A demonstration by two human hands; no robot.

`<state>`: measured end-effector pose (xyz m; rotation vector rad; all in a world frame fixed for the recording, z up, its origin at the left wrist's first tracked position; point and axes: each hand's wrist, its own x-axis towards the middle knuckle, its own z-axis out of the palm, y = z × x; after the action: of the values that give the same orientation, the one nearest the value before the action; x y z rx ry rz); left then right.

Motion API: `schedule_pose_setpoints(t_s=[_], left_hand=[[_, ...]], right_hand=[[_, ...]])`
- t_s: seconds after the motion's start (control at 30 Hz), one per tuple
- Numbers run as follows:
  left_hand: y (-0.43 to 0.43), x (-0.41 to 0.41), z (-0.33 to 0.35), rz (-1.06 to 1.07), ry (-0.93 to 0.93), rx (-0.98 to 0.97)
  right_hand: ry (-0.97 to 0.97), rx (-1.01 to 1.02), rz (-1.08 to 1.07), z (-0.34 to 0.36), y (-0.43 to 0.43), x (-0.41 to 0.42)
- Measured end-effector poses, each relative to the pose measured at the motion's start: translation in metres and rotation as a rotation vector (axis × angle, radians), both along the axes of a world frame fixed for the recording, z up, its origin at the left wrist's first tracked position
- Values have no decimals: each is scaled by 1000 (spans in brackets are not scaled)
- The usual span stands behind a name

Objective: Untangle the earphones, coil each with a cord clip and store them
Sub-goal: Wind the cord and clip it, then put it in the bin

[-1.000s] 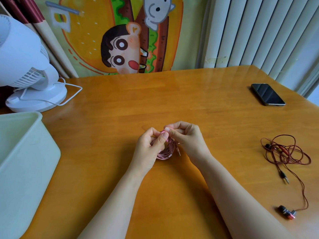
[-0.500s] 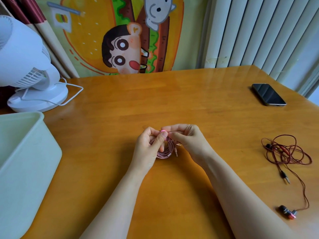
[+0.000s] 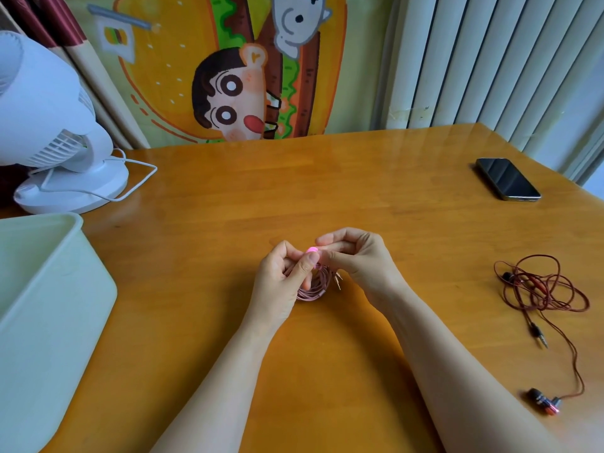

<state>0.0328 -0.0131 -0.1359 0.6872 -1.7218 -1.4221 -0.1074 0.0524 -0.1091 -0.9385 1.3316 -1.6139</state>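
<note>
Pinching a small pink cord clip (image 3: 312,250) between them, both hands hovered just above the middle of the wooden table (image 3: 359,191). The left hand (image 3: 281,276) was curled round the coiled pink earphones (image 3: 312,291), its thumb pressed up against the clip, and the right hand (image 3: 356,259) nipped the clip from the other side with thumb and fingertips. The coil hung below the fingers as a neat bundle of loops, with its gold jack plug (image 3: 338,279) poking out on the right.

By the look of it, the step in hand was fastening the clip round this first coil. Whether the clip had closed could not be told, since the fingers hid most of it.

The next move would call for squeezing the clip shut without letting the loops slip, then carrying the bundle left to the pale green storage bin (image 3: 49,289) at the table's near-left corner.

Well apart on the right, the dark red earphones (image 3: 542,289) lay in a loose tangle, the plug and earbuds trailing toward the near edge. That pair had not yet been coiled, so roughly half the work seemed left.
</note>
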Motion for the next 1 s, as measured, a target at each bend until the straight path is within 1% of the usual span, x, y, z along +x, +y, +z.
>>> schedule_pose_setpoints(t_s=[0.13, 0.23, 0.33, 0.4, 0.5, 0.67, 0.77, 0.87, 1.0], left_hand=[[-1, 0, -2, 54, -4, 5], [-1, 0, -1, 48, -15, 14], [-2, 1, 0, 14, 27, 61], [-3, 3, 0, -27, 79, 100], [-3, 4, 0, -81, 113, 103], [0, 3, 3, -73, 132, 84], [2, 2, 5, -31, 137, 93], [2, 2, 3, -24, 55, 76], [0, -1, -2, -20, -51, 47]], right_hand=[[29, -6, 35, 1, 2, -1], [32, -1, 50, 1, 2, -2], [-22, 21, 106, 0, 2, -4], [-104, 54, 170, -1, 2, -6], [-200, 81, 225, -3, 1, -6], [-198, 57, 233, -2, 1, -6], [-120, -17, 174, -1, -2, -2], [-59, -99, 68, -2, -6, 3], [-17, -170, -11, -8, -7, 6]])
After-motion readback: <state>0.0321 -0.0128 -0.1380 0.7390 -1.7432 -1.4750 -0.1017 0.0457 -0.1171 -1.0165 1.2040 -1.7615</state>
